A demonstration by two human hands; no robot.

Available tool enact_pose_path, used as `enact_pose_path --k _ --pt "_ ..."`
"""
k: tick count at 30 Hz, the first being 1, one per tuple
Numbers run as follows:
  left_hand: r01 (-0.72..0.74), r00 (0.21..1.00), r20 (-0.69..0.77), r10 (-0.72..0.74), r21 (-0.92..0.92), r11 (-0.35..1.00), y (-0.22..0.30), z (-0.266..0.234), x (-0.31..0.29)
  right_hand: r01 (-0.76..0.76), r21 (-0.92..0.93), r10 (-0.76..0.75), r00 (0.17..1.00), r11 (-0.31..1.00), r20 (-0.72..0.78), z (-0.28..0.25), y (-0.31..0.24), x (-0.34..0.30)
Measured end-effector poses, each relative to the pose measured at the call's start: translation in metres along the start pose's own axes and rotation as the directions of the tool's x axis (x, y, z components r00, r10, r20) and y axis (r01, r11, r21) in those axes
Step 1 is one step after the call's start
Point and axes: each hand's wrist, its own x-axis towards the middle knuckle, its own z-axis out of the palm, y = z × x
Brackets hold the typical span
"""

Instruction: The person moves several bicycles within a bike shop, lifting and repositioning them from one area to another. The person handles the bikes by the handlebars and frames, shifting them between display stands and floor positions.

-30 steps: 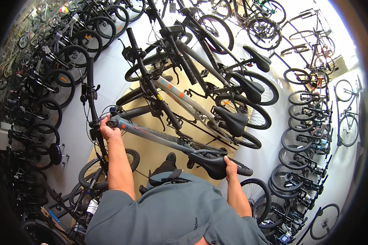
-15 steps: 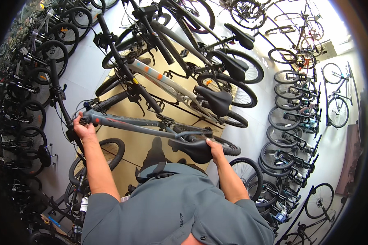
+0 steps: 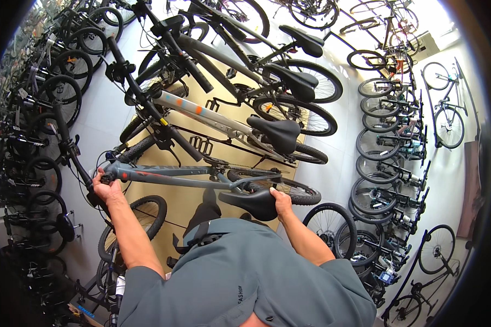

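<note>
A grey-blue bicycle [image 3: 169, 179] with red-orange marks stands upright across my front, its handlebar [image 3: 71, 144] at the left. My left hand [image 3: 108, 189] is closed round the stem area where handlebar and frame meet. At the other end, my right hand [image 3: 281, 204] grips the back of the black saddle [image 3: 251, 203], thumb on top. The saddle sits close to my body. Beyond it, the rear wheel [image 3: 303, 192] shows partly. Just past this bicycle stands a silver one [image 3: 202, 113] with orange and blue patches, its black handlebar grip reaching near the grey-blue frame.
Several more bicycles stand beyond the silver one, one with a black saddle [image 3: 292, 82]. Rows of bicycles line the left side and the right side [image 3: 379, 143]. A bicycle [image 3: 444, 103] hangs on the right wall. Underneath lies a tan floor panel [image 3: 172, 210].
The view has turned slightly, so the surroundings sit differently. Both hands keep the same hold on the bicycle, which has hardly moved relative to the silver one.
</note>
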Motion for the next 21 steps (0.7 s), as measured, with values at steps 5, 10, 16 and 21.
enact_pose_path --k 5,10,16,21 --pt "0.089 0.991 0.093 -0.092 0.036 0.995 -0.009 -0.001 0.003 -0.071 -0.023 0.070 0.997 0.997 -0.036 -0.002 0.003 -0.011" --pt "0.091 0.980 0.170 -0.101 0.066 0.994 -0.003 -0.004 -0.008 0.001 -0.107 0.002 0.999 0.994 0.034 -0.007 0.006 -0.009" --pt "0.118 0.972 0.183 -0.148 0.163 0.980 -0.004 -0.026 -0.052 0.209 -0.381 -0.130 0.966 0.901 0.222 -0.021 -0.001 0.003" --pt "0.196 0.900 0.155 -0.409 0.692 0.694 -0.029 -0.140 -0.182 0.549 -0.495 -0.282 0.809 0.673 0.515 -0.031 -0.015 0.012"
